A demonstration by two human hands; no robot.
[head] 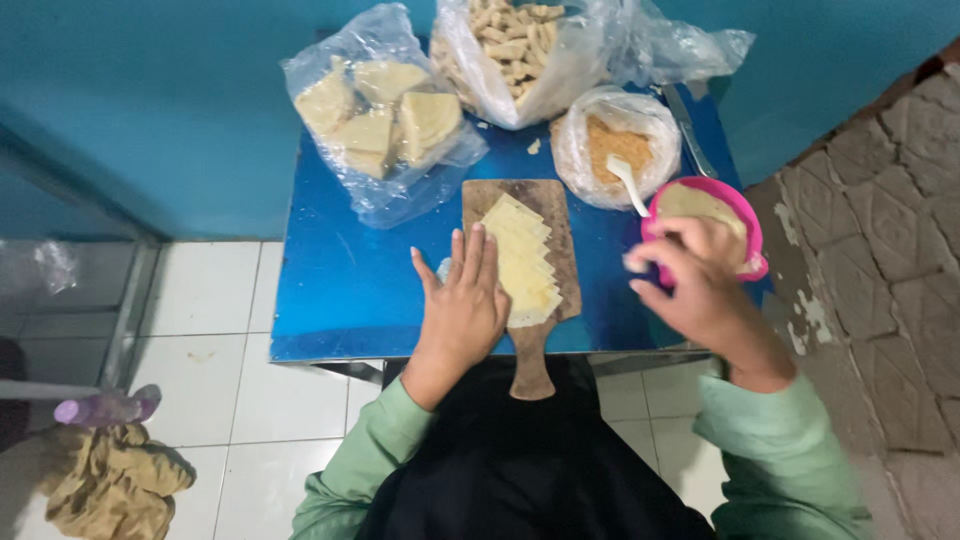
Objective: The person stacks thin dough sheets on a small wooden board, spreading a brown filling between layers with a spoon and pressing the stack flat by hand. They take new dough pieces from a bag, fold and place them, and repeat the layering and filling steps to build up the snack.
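Observation:
A wooden cutting board (553,210) lies on a small blue table (340,290), with a fanned stack of pale yellow square wrappers (524,258) on it. My left hand (463,300) rests flat, fingers together, on the board's left edge beside the wrappers. My right hand (692,278) is blurred over the near rim of a pink bowl (748,215) holding pale filling; its fingers are curled, and whether it holds anything I cannot tell.
At the back stand a clear bag of folded triangles (380,115), a bag of small rolled pieces (510,50) and a bag of brown crumbs (615,145) with a white spoon (628,182). A knife (688,128) lies far right. A stone wall is right, a cloth (110,480) on the floor left.

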